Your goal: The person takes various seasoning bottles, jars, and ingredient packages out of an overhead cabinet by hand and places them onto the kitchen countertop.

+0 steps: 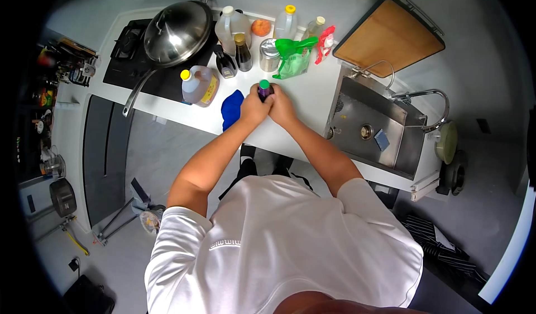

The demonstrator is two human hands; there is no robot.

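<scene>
Both hands are wrapped round a dark bottle with a green cap (264,84), held upright over the white counter near its front edge. My left hand (255,108) closes on it from the left, and my right hand (281,106) from the right; most of the bottle's body is hidden between them. Just left of my left hand lies a blue cloth (231,109). Beyond the hands stand two dark sauce bottles, one with a black cap (226,62) and one with a gold cap (243,54). A silver-lidded jar (269,55) and a green plastic bag (294,57) are behind them.
A lidded steel pan (178,33) sits on the black hob at left, its handle over the edge. A yellow-capped jug (199,86) stands near it. More jugs (232,29) line the back. At right are a steel sink (357,113) and a wooden cutting board (391,34).
</scene>
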